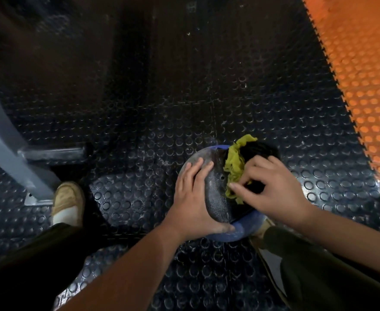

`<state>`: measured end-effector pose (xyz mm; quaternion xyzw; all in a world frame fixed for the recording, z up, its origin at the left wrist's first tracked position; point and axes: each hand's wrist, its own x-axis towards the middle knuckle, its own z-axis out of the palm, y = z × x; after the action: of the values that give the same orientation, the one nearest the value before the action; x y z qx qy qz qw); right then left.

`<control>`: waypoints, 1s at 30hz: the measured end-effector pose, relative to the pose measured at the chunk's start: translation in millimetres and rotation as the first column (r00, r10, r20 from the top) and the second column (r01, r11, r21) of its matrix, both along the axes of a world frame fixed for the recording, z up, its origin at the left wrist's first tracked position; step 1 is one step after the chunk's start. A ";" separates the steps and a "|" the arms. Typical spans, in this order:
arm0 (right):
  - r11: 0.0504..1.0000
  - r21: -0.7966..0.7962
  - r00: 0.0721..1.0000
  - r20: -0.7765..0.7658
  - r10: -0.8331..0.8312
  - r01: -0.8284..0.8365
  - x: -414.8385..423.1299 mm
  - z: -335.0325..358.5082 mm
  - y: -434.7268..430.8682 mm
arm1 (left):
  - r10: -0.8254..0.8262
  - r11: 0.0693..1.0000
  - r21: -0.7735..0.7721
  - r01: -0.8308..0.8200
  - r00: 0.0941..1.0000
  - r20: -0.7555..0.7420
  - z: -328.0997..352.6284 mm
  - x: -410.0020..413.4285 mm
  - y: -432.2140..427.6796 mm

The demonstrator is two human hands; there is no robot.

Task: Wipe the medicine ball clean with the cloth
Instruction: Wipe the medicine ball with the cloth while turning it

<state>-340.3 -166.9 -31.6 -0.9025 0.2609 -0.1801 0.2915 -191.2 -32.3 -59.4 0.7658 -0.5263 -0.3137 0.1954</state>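
Note:
A grey, black and blue medicine ball (pixel 216 194) sits low in front of me above the studded floor. My left hand (pixel 195 194) lies flat against its left side, fingers straight across the grey panel and thumb under the blue lower edge. A crumpled yellow-green cloth (pixel 236 167) lies bunched on the top right of the ball. My right hand (pixel 270 187) grips the cloth with curled fingers and presses it onto the ball. The ball's right side is hidden by this hand and the cloth.
Black studded rubber floor (pixel 184 97) spreads all around. An orange studded mat (pixel 364 75) runs along the right. A grey metal machine frame (pixel 9 140) stands at the left. My tan shoe (pixel 69 200) is beside it, and my other shoe (pixel 263 227) is under the ball.

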 end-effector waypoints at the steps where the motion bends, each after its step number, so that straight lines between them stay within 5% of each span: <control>1: 0.994 0.088 0.998 0.013 -0.062 0.061 2.8 0.6 -3.6 | 0.000 1.000 0.004 0.000 1.000 0.006 -0.5 -0.7 1.7; 5: 0.904 0.349 0.969 -0.081 -0.234 0.248 5.1 -0.7 -19.1 | 0.051 0.999 0.003 -0.051 0.993 -0.106 4.2 -4.6 0.3; 7: 0.835 0.448 0.946 -0.190 -0.261 0.320 2.4 -0.6 -24.9 | 0.235 0.961 -0.084 -0.265 0.936 -0.263 9.2 -2.1 -4.8; 9: 0.805 0.467 0.927 -0.263 -0.268 0.365 -1.0 -1.4 -30.8 | 0.467 0.829 -0.125 -0.545 0.798 -0.381 10.8 3.8 -13.1; 12: 0.767 0.488 0.906 -0.298 -0.302 0.416 3.0 -2.8 -37.6 | 0.734 0.638 0.117 -0.761 0.556 -0.390 -4.1 20.2 -22.9; 15: 0.699 0.536 0.878 -0.348 -0.329 0.474 7.0 -4.5 -44.8 | 0.865 0.481 0.497 -0.722 0.298 -0.404 -26.5 33.2 -29.2; 17: 0.662 0.522 0.826 -0.481 -0.293 0.539 5.1 -9.3 -49.3 | 0.876 0.462 0.627 -0.626 0.212 -0.433 -35.8 38.3 -26.7; 21: 0.524 0.599 0.753 -0.645 -0.130 0.605 -1.9 -16.2 -49.6 | 0.844 0.499 0.706 -0.502 0.099 -0.527 -45.4 42.0 -22.6; 26: 0.344 0.819 0.888 -0.429 -0.164 0.459 -2.8 -20.8 -48.8 | 0.797 0.512 0.710 -0.484 -0.041 -0.603 -44.2 33.8 -23.1; 30: 0.360 0.839 0.912 -0.396 -0.110 0.408 -7.1 -24.2 -47.4 | 0.747 0.514 0.693 -0.506 -0.133 -0.652 -40.6 27.9 -11.8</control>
<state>-347.4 -214.3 -55.8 -0.5590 0.4935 0.0724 0.6624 -163.3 -44.0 -100.0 0.5903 0.1724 -0.6075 0.5027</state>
